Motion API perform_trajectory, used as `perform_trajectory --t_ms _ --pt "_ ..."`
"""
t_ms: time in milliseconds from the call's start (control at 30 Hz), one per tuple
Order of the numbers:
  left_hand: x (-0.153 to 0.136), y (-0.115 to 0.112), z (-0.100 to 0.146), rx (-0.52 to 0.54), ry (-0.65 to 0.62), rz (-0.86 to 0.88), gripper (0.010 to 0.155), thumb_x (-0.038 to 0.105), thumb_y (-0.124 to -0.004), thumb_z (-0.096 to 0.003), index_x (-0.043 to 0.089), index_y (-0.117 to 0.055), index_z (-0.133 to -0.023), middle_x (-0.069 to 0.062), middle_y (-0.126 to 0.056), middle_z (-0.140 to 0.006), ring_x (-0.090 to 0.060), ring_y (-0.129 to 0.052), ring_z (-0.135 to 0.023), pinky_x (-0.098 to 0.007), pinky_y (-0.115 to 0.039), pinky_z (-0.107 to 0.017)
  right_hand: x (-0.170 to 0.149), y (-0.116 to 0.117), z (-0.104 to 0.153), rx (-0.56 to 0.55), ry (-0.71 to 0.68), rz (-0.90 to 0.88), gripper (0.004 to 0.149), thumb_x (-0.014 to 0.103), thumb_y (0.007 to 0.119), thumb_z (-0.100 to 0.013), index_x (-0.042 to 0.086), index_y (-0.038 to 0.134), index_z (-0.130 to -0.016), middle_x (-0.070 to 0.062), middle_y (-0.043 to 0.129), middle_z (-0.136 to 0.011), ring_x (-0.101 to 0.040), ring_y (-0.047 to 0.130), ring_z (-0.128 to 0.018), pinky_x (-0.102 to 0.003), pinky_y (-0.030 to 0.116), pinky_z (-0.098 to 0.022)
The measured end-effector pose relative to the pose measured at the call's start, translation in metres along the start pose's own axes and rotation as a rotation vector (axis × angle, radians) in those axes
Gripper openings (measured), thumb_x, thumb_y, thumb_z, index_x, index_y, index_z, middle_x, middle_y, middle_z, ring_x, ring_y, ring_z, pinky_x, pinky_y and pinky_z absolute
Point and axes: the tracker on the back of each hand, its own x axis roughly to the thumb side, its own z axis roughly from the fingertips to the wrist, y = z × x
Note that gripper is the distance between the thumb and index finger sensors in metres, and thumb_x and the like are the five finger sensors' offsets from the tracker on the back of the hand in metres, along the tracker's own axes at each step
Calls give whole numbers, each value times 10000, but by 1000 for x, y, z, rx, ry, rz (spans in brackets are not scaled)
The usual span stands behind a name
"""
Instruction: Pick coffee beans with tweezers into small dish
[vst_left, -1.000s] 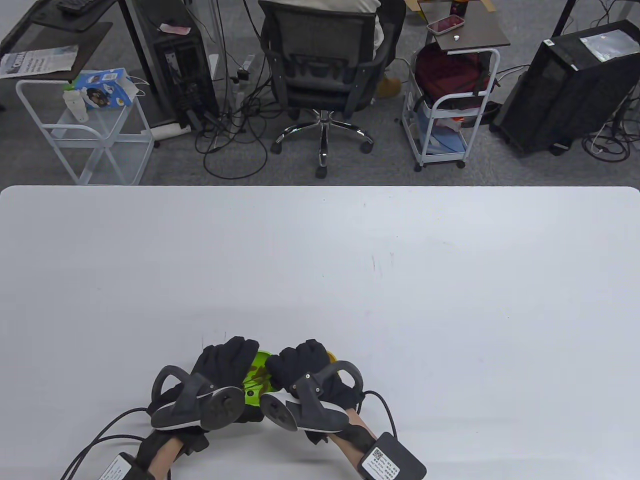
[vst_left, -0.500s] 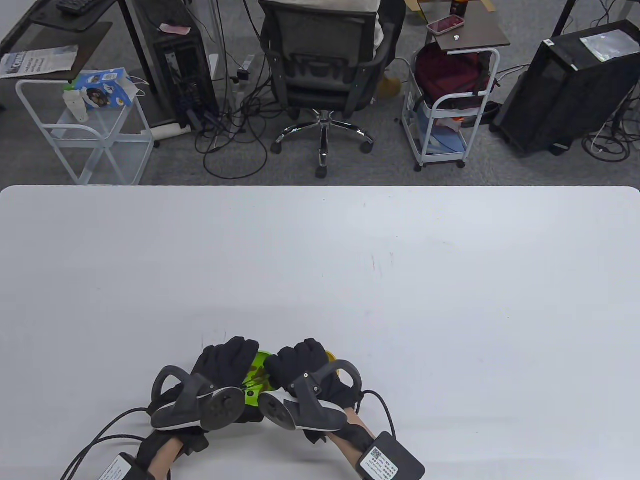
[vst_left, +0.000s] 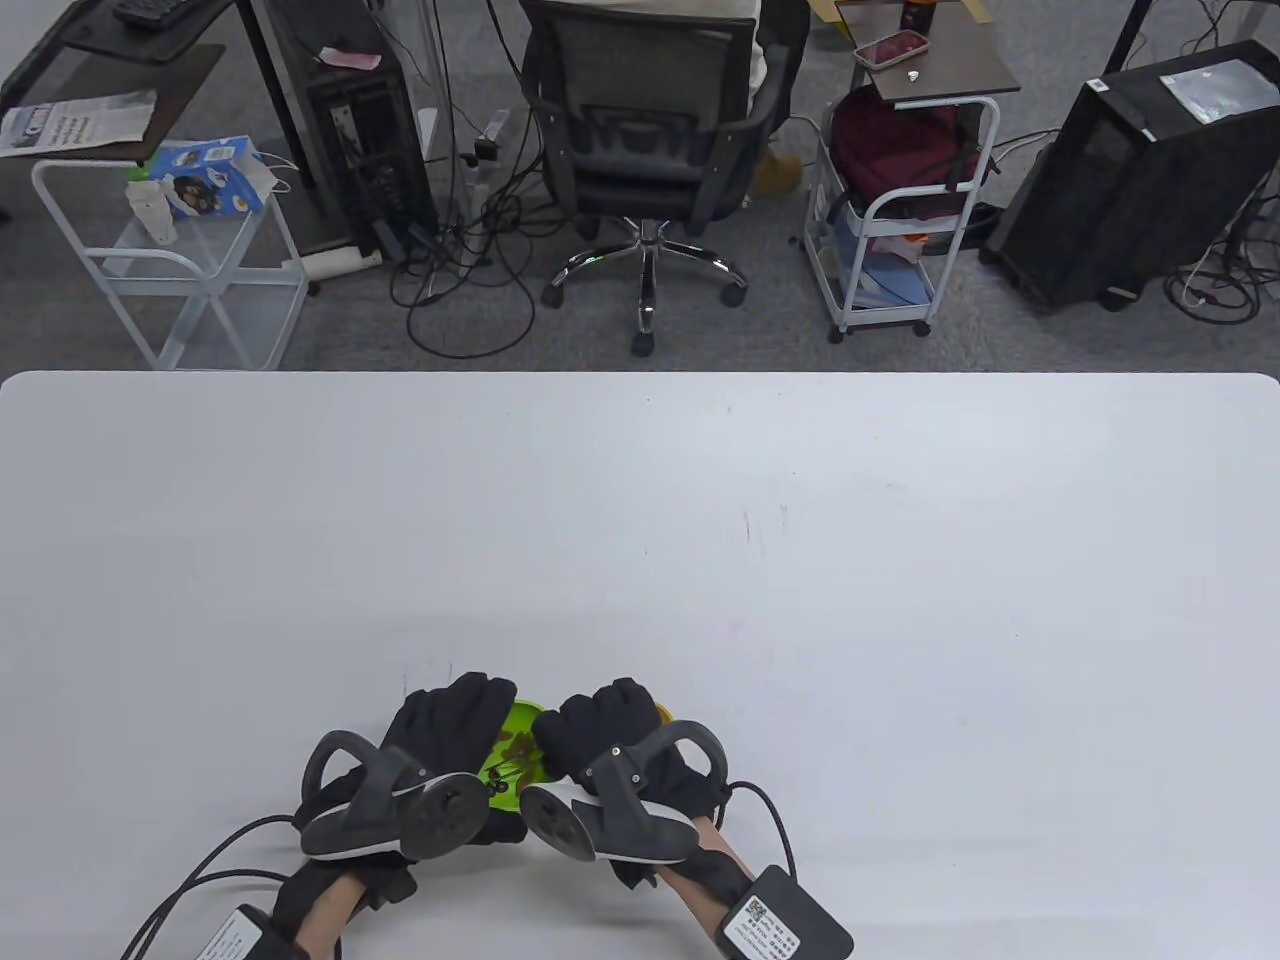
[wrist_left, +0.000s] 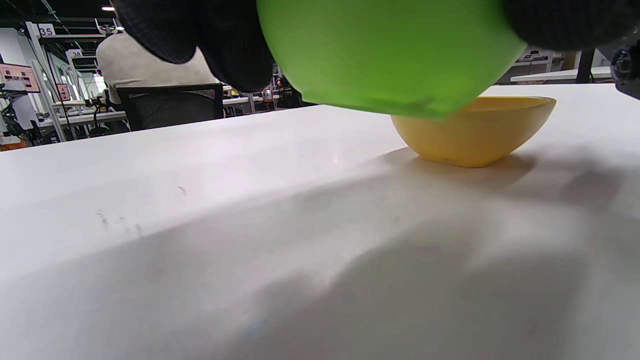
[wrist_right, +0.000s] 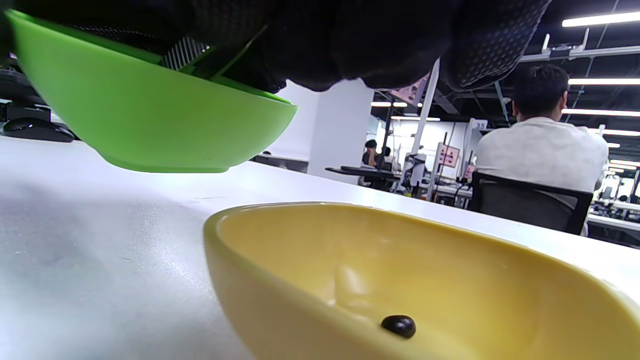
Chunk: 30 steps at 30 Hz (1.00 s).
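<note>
Tweezers — angled into lifted green bowl

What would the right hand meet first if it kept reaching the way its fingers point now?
Most likely the green bowl: the right hand reaches over its rim toward the beans, though depth is unclear.

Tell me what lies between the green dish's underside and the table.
Nothing: in the left wrist view the green dish hangs above the table, with only bare, shadowed tabletop beneath it.
</note>
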Motion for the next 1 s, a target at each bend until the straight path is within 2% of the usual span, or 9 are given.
perform_trajectory --t_ms 1000 --pt "-2 1 1 4 3 -2 1152 724 -686 -350 -36 -455 -1184 -345 -601 -1187 -487 -823 -998 -672 -681 -740 -9 1 3 26 26 70 408 342 613 -442 262 672 -838 29 838 -668 -210 890 -505 -576 693 -707"
